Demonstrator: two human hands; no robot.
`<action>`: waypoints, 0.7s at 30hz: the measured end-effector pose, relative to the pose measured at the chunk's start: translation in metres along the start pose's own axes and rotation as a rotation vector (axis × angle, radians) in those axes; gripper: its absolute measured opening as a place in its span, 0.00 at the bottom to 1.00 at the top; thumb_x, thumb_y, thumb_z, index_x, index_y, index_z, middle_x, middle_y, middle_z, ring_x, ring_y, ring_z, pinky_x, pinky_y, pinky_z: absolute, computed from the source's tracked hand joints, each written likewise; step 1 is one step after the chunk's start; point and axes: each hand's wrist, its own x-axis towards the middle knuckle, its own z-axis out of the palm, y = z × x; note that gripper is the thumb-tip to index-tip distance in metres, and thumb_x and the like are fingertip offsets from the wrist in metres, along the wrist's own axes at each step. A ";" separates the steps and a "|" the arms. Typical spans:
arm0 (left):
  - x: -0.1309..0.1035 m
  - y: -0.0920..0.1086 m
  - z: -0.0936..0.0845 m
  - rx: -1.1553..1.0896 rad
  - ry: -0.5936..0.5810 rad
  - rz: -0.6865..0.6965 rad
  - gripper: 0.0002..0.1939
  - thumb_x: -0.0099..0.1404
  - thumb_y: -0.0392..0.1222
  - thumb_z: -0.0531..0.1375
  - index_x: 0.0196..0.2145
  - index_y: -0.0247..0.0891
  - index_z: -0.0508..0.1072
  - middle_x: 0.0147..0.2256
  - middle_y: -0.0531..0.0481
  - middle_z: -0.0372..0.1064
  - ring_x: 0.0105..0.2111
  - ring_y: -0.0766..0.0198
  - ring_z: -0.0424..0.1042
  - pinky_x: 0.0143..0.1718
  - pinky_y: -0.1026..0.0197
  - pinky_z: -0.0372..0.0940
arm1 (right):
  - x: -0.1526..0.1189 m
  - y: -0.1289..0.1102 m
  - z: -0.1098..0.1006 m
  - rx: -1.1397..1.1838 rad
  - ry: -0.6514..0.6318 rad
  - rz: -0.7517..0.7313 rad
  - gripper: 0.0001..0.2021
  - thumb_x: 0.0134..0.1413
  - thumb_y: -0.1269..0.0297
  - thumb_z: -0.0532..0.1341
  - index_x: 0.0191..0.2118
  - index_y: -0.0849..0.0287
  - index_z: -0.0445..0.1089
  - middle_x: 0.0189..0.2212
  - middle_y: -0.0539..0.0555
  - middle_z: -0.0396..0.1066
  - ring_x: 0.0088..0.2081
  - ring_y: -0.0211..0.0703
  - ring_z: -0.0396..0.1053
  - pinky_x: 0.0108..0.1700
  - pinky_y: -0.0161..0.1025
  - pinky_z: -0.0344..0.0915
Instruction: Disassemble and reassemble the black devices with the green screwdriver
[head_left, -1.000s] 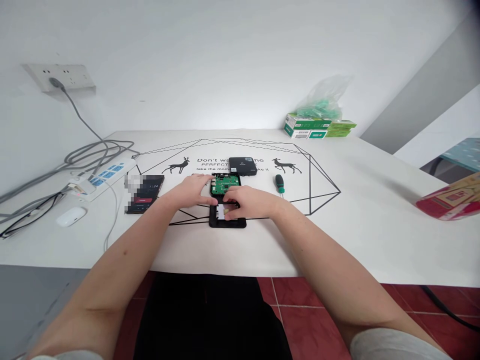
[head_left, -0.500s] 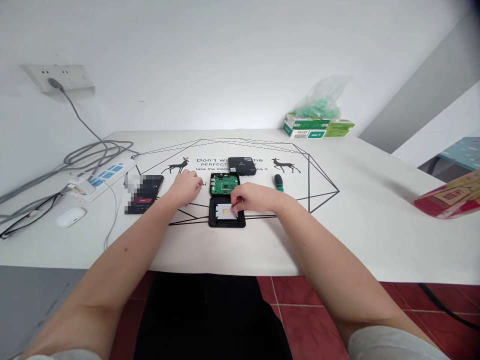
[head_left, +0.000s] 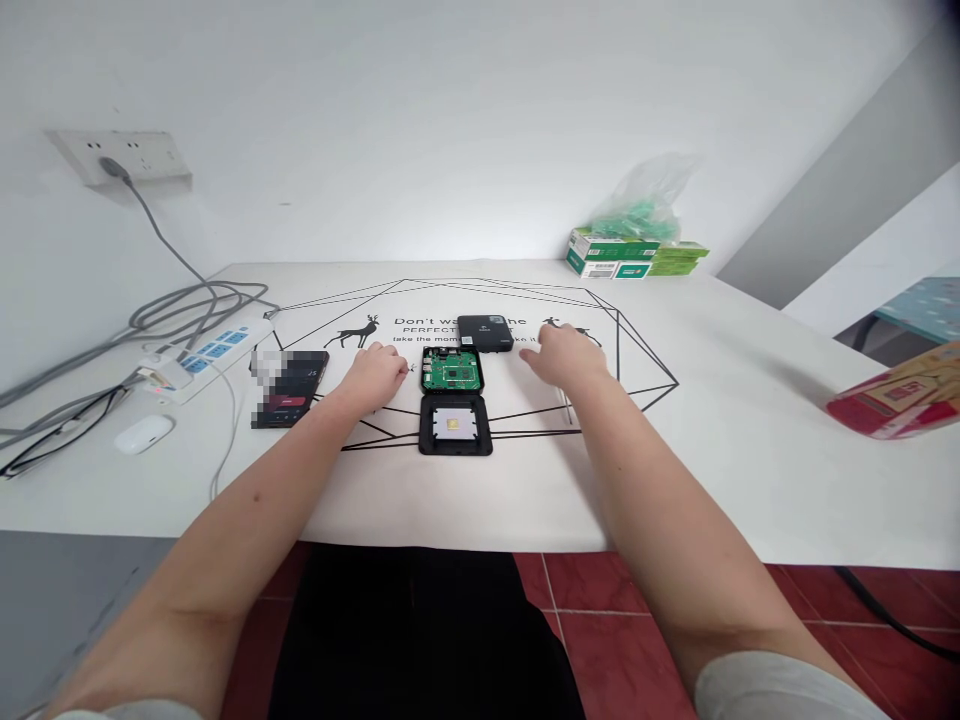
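My left hand (head_left: 379,376) rests on the printed mat left of an open black device case, its fingers curled; whatever they hold, if anything, is hidden. The case half with a green circuit board (head_left: 451,371) lies nearest that hand. Directly below it is a black cover (head_left: 455,446) with a pale metal plate (head_left: 455,424) inside. My right hand (head_left: 564,352) is over the screwdriver's place, thumb apart from the other fingers. The handle is hidden beneath the hand, and a thin shaft (head_left: 568,408) shows below. A closed black box (head_left: 485,333) lies behind the board.
At left are a phone (head_left: 294,388), a white earbud case (head_left: 143,434), a power strip (head_left: 217,353) and coiled grey cables (head_left: 187,305). Green and white boxes (head_left: 615,250) under a plastic bag (head_left: 645,205) stand against the wall. A red package (head_left: 892,395) is at right.
My right hand has left the metal plate in the black cover and moved right and away from me, over the screwdriver. My left hand has stayed nearly in place.
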 end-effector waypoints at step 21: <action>-0.005 0.005 0.002 0.002 -0.004 -0.061 0.22 0.75 0.34 0.52 0.58 0.45 0.80 0.56 0.38 0.75 0.59 0.40 0.67 0.58 0.40 0.63 | -0.010 -0.044 0.033 1.439 -0.100 -0.188 0.24 0.46 0.52 0.78 0.43 0.54 0.70 0.33 0.48 0.76 0.34 0.40 0.78 0.44 0.43 0.80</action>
